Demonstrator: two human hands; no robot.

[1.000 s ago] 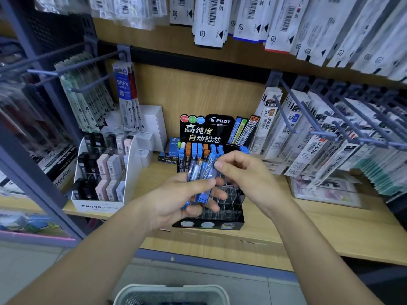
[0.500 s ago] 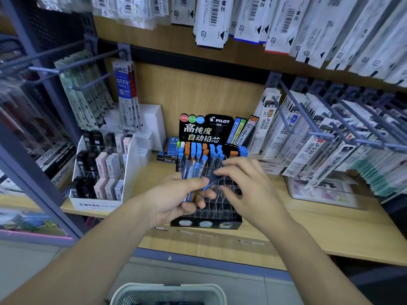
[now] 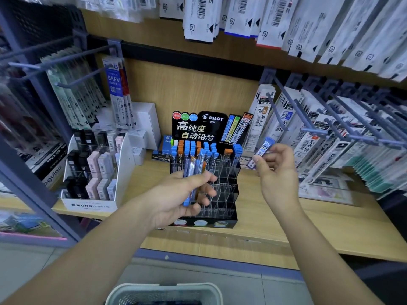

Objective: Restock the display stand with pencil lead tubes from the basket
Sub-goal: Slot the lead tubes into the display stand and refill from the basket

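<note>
A black Pilot display stand with a clear grid of slots sits on the wooden shelf; its back rows hold blue and orange capped lead tubes, while the front slots look empty. My left hand grips a bundle of several lead tubes in front of the stand. To the right of the stand, my right hand pinches a single blue lead tube, raised and tilted. The pale mesh basket shows at the bottom edge, below my arms.
A white Mono eraser display stands left of the stand. Hooks with hanging refill packs jut out at the right, close to my right hand. More packs hang above. The wooden shelf runs beneath.
My right hand has pulled one blue tube out of the bundle and moved it right and up, away from my left hand. The left hand stays put with the bundle.
</note>
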